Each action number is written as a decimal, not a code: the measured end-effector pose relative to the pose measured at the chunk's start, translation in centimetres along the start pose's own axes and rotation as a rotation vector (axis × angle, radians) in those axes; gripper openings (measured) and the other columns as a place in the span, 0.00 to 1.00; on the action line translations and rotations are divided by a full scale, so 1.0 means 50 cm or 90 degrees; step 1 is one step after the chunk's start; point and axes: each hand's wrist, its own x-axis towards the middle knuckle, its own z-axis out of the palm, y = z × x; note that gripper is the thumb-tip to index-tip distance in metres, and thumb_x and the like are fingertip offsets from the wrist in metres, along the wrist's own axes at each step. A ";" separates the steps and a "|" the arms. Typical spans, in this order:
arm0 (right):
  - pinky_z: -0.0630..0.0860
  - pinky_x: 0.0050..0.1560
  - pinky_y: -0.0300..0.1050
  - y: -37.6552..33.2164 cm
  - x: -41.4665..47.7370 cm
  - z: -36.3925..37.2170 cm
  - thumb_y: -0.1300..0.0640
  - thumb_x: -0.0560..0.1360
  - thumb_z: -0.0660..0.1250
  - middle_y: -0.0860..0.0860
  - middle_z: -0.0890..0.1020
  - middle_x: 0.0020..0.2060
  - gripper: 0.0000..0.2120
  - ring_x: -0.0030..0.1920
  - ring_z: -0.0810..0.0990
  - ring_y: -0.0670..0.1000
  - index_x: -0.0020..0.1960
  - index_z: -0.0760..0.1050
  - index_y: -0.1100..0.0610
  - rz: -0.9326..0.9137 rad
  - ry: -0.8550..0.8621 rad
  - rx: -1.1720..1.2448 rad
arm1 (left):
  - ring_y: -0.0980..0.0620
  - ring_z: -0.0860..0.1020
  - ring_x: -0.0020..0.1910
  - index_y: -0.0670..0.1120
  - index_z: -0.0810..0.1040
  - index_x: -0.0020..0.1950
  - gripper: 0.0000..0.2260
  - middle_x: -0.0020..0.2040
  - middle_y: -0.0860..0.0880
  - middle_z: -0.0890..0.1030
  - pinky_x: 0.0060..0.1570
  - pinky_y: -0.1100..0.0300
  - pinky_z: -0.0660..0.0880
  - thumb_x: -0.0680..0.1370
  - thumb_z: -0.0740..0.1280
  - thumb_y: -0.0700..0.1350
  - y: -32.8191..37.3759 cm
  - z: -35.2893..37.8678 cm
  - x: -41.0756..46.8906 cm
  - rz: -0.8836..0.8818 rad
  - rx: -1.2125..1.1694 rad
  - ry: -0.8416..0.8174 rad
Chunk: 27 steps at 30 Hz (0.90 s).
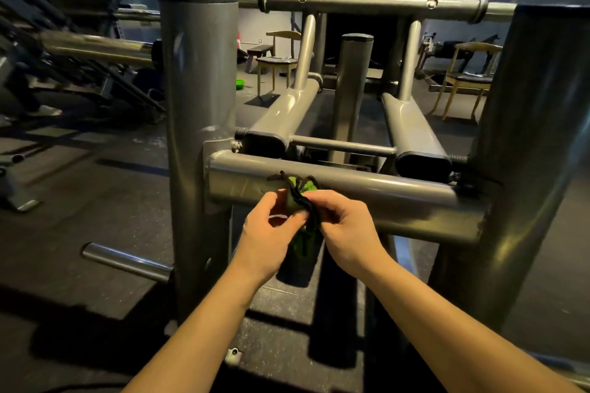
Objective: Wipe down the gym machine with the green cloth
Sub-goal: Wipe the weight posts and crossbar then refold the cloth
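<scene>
A grey steel gym machine fills the view, with a horizontal crossbar (pixel 383 195) between a left upright post (pixel 198 105) and a right upright post (pixel 526 153). The green cloth (pixel 301 241), bunched and dark-edged, hangs just in front of the crossbar's left part. My left hand (pixel 271 233) and my right hand (pixel 344 226) both pinch the cloth from either side, fingers curled round it. The cloth's top (pixel 297 185) pokes up above my fingers against the bar.
A chrome peg (pixel 127 262) sticks out low on the left. Two angled grey arms (pixel 412 134) run back to a top rail (pixel 367 3). Wooden chairs (pixel 277 60) and a green bowl (pixel 240 83) stand on the dark rubber floor behind. A person stands at far back left.
</scene>
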 end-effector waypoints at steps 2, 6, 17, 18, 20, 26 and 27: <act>0.77 0.64 0.41 0.003 0.002 -0.007 0.75 0.77 0.64 0.44 0.84 0.58 0.23 0.62 0.80 0.43 0.62 0.83 0.52 0.016 -0.047 -0.041 | 0.66 0.80 0.52 0.57 0.79 0.56 0.11 0.50 0.58 0.84 0.48 0.73 0.75 0.79 0.71 0.41 -0.006 0.002 -0.003 0.007 0.039 0.032; 0.76 0.66 0.39 0.004 0.009 -0.028 0.75 0.75 0.63 0.46 0.84 0.57 0.22 0.61 0.80 0.42 0.60 0.84 0.55 -0.009 0.045 -0.111 | 0.63 0.80 0.46 0.56 0.79 0.49 0.09 0.47 0.55 0.84 0.45 0.71 0.74 0.79 0.72 0.41 -0.012 -0.001 0.011 0.016 0.067 0.158; 0.61 0.74 0.60 0.105 0.060 -0.062 0.54 0.75 0.62 0.53 0.78 0.67 0.22 0.71 0.71 0.56 0.68 0.78 0.56 -0.089 0.215 -0.568 | 0.47 0.72 0.59 0.43 0.82 0.60 0.13 0.59 0.47 0.76 0.58 0.52 0.75 0.78 0.73 0.47 -0.076 0.083 0.126 0.327 0.425 0.221; 0.61 0.74 0.60 0.106 0.061 -0.062 0.55 0.74 0.62 0.54 0.78 0.67 0.23 0.71 0.71 0.57 0.68 0.78 0.56 -0.088 0.219 -0.572 | 0.46 0.72 0.57 0.43 0.82 0.59 0.12 0.58 0.47 0.76 0.57 0.52 0.75 0.78 0.73 0.47 -0.084 0.094 0.124 0.342 0.431 0.217; 0.62 0.73 0.61 0.111 0.062 -0.060 0.55 0.74 0.63 0.54 0.78 0.67 0.23 0.71 0.71 0.57 0.68 0.78 0.56 -0.095 0.226 -0.583 | 0.46 0.72 0.56 0.43 0.82 0.54 0.08 0.58 0.45 0.76 0.55 0.51 0.77 0.76 0.73 0.41 -0.091 0.105 0.121 0.377 0.437 0.214; 0.62 0.74 0.62 0.115 0.060 -0.057 0.55 0.74 0.64 0.55 0.77 0.68 0.24 0.71 0.70 0.58 0.69 0.77 0.56 -0.111 0.223 -0.581 | 0.46 0.72 0.50 0.41 0.77 0.43 0.11 0.50 0.45 0.75 0.48 0.52 0.74 0.70 0.71 0.27 -0.124 0.059 0.148 0.323 0.351 0.288; 0.61 0.74 0.61 0.116 0.060 -0.057 0.54 0.74 0.64 0.55 0.77 0.69 0.24 0.72 0.70 0.58 0.69 0.77 0.56 -0.113 0.222 -0.582 | 0.46 0.72 0.50 0.42 0.76 0.43 0.12 0.50 0.45 0.74 0.49 0.53 0.74 0.70 0.70 0.26 -0.133 0.043 0.148 0.300 0.333 0.313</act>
